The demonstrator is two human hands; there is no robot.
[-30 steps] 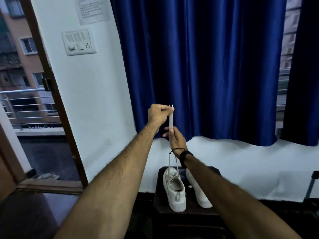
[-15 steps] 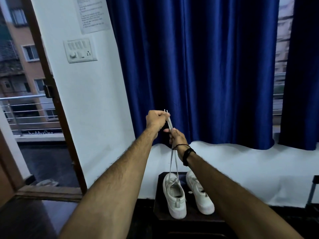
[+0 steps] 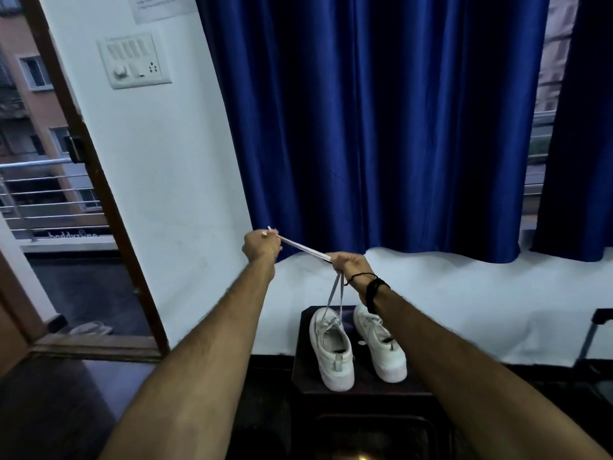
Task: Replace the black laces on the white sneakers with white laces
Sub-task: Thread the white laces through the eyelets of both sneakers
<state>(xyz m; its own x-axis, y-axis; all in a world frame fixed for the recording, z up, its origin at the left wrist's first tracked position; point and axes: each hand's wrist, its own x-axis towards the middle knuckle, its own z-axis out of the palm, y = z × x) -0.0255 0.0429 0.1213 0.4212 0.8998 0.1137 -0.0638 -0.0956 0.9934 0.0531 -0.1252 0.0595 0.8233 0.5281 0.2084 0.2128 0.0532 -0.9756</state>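
A small, dark, square-topped table (image 3: 305,370) is carrying a pair of white low-top sneakers with thick pale soles, standing side by side with their heels toward the near edge. The left sneaker (image 3: 331,351) is sitting nearer the table's left edge, and the right sneaker (image 3: 379,348) is standing just beside it, toward the right edge, its toe hidden behind the right forearm. Two strands of flat white lace (image 3: 334,293) are rising from the left sneaker's eyelets up to the right hand (image 3: 348,263), whose curled fingers are gripping them. From there the paired strands are running taut, up and to the left, to the left hand (image 3: 260,244), which is pinching them close to their stiff tips. A black band and a thin black cord (image 3: 373,288) are circling the right wrist.

Behind the table a smooth white wall (image 3: 185,180) is carrying a pale switch plate (image 3: 134,61). Glossy, deep-blue curtains (image 3: 381,127) are hanging in heavy vertical folds, their hems ending above the table. To the left, a brown wooden door frame (image 3: 99,194) is opening onto a balcony with metal railings (image 3: 49,190).
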